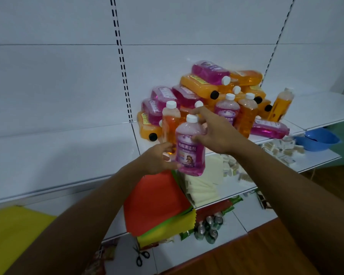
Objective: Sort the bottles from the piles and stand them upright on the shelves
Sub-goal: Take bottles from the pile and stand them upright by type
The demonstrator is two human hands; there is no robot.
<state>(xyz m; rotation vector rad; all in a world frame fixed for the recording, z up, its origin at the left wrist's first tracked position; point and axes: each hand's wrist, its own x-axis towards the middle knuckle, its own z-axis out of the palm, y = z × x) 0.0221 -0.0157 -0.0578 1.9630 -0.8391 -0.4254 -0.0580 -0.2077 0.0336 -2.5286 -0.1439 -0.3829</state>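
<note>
Head view, one frame. I log a purple bottle held upright in the air, just in front of the upper shelf's front edge and not yet set down. The left hand grips its lower body from the side, fingers curled round it; the right hand pinches it near the shoulder below the white cap, thumb on the label. Progress, as I judge it: early. Standing upright on the shelf I count an orange bottle just behind the held one, then a second purple bottle and a second orange bottle side by side further right; another orange bottle leans tilted at the far right, so I do not count it as placed. The pile behind them holds many more purple and orange bottles lying on their sides, stacked several layers high, and one purple bottle lies flat in front on the right. Colours are mixed among the standing ones, so sorting looks barely begun. The left stretch of the shelf carries no bottles. Containers: a blue basin sits on the lower shelf to the right; I cannot tell what, if anything, it holds. Nearby, small packets lie loose on that lower shelf.
</note>
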